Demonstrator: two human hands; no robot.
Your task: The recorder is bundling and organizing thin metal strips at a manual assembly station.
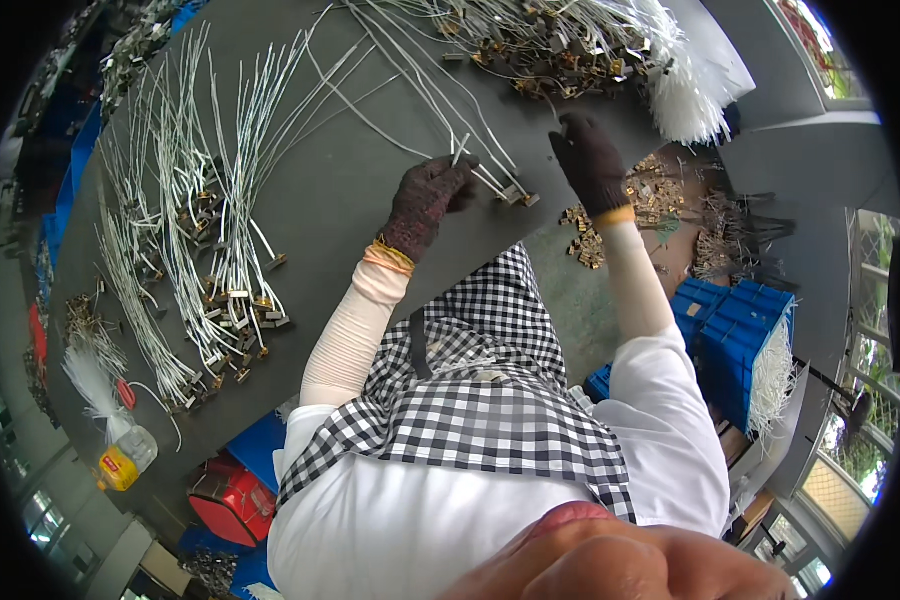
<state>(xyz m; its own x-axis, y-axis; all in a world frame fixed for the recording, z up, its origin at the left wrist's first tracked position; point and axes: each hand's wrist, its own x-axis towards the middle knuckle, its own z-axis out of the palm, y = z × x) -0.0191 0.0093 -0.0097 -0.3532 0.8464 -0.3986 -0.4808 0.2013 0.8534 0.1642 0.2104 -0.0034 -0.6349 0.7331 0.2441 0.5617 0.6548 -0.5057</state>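
Note:
My left hand [433, 195], in a dark knitted glove, is closed around a few thin white wires [485, 178]. Small metal and brass-coloured end pieces [516, 195] sit at the near ends of these wires, just right of the hand. The long ends run up and away over the dark grey table [340, 215]. My right hand [592, 165], gloved alike, is near the table's right side with thumb and fingers apart. Its fingertips are close below a large heap of wired metal pieces [560, 50], and I see nothing held in it.
Bundles of white wires [235, 220] with metal ends lie on the table's left. A bundle of clear plastic strands [685, 100] lies at the far right. Loose brass-coloured parts [655, 190] are beyond my right wrist. Blue crates [735, 330] stand right; a yellow-labelled bottle [125, 460] is at near left.

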